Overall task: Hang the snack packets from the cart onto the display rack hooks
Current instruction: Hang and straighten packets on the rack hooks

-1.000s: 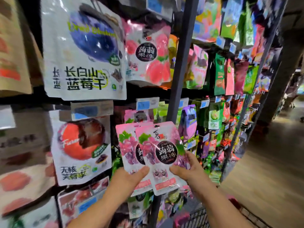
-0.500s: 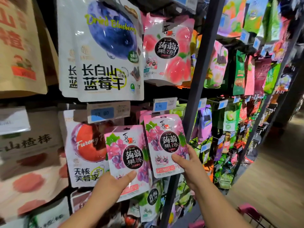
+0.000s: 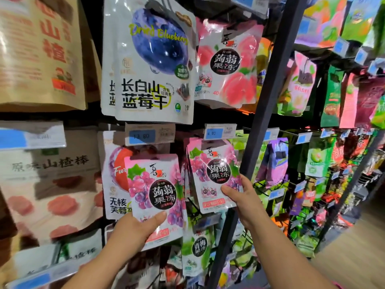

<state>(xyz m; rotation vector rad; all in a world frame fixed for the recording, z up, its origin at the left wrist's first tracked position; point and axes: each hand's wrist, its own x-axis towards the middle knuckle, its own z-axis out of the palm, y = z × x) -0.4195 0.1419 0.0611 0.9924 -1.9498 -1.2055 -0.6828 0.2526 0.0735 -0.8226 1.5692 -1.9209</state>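
Grape jelly packets (image 3: 155, 192), one gripped in each raised hand (image 3: 133, 232).

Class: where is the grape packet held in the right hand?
Head view, right of centre: the grape packet in the right hand sits just under a blue price tag, between the matching packet in the left hand and the dark rack post.
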